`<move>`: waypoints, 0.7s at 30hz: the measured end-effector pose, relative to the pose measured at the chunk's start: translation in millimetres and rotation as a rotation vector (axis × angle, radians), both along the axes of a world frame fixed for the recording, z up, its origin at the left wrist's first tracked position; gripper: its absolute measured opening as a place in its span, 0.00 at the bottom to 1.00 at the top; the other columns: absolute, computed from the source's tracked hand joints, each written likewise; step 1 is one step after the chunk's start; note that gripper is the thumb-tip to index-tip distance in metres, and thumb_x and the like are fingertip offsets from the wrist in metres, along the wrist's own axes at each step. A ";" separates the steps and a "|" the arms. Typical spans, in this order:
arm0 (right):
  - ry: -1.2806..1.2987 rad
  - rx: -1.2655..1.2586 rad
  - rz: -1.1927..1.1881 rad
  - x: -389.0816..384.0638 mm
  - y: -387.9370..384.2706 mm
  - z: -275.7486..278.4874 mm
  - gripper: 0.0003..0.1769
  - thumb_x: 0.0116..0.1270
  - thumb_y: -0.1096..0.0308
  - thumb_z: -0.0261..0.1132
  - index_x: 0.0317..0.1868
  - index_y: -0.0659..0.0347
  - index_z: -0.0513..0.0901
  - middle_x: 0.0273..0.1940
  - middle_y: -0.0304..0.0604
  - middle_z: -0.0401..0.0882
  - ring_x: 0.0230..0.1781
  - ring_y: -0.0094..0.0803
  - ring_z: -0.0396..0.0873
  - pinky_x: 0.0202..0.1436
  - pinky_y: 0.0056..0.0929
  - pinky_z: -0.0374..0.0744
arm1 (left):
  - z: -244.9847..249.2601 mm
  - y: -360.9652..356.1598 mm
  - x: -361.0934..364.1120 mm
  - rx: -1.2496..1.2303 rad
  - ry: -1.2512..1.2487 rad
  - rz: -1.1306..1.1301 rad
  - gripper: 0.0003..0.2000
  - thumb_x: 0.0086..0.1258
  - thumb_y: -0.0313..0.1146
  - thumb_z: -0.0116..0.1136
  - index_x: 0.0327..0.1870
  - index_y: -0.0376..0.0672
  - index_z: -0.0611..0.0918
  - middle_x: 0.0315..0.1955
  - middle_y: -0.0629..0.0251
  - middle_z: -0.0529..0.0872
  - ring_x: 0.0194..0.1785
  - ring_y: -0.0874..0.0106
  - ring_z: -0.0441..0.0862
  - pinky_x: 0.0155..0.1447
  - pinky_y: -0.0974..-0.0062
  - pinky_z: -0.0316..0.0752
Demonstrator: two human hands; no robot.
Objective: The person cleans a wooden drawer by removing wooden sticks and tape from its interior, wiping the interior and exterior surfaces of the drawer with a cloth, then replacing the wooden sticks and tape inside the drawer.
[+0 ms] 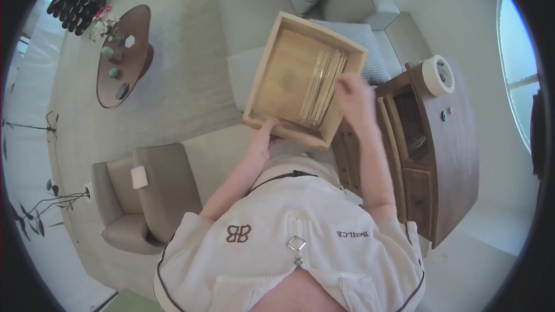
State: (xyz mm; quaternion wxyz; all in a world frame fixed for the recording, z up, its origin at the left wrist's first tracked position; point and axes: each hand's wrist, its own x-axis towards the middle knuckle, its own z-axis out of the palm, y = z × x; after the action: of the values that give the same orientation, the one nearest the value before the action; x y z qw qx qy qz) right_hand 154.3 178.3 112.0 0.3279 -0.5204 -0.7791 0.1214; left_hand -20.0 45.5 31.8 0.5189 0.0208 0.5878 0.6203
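My left hand point(263, 140) grips the near left corner of a light wooden drawer point(283, 124), thumb over the rim and fingers underneath. The drawer is held tilted in front of my waist, out over the floor. Along the right side of its inside lies a bundle of long, thin, clear-looking sticks or sleeves point(319, 89). My right hand point(357, 103), slightly blurred, reaches over the drawer's right wall. Its fingers are curled together beside the bundle, and I cannot tell what they hold.
Right of me stands a dark wooden cabinet point(457, 156) with a dark opening in its front; a round cream object point(437, 75) and small items sit on top. Ahead is a grey sofa point(245, 20) with cushions. A leather armchair point(167, 179) and an oval coffee table point(139, 29) are to the left.
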 end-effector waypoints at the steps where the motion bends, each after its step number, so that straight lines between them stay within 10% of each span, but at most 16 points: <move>1: 0.018 -0.110 0.139 -20.5 6.0 -18.0 0.09 0.59 0.74 0.57 0.41 0.59 0.79 0.37 0.40 0.80 0.40 0.32 0.77 0.47 0.28 0.71 | -1.7 0.6 0.3 0.015 -0.003 -0.013 0.23 0.51 0.35 0.61 0.51 0.45 0.72 0.42 0.64 0.80 0.45 0.69 0.78 0.37 0.67 0.82; 12: -0.017 -0.255 0.256 -96.4 35.3 -93.1 0.06 0.60 0.71 0.54 0.36 0.64 0.70 0.32 0.53 0.73 0.28 0.52 0.73 0.29 0.41 0.69 | -2.5 -0.1 9.4 -0.012 -0.025 -0.057 0.18 0.49 0.34 0.61 0.43 0.43 0.76 0.34 0.64 0.80 0.39 0.72 0.77 0.39 0.70 0.80; 21: 0.273 -0.319 0.107 -27.4 14.4 -29.0 0.02 0.59 0.72 0.56 0.33 0.56 0.74 0.31 0.38 0.76 0.33 0.29 0.72 0.39 0.26 0.69 | -6.2 3.3 4.0 -0.008 -0.027 -0.036 0.17 0.50 0.32 0.62 0.42 0.40 0.77 0.36 0.62 0.81 0.40 0.70 0.78 0.36 0.70 0.82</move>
State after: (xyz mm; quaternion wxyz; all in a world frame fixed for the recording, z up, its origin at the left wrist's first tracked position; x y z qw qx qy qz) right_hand 126.9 192.7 83.0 0.3371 -0.5022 -0.7249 0.3297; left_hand -16.0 48.8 25.5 0.5378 0.0212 0.5828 0.6087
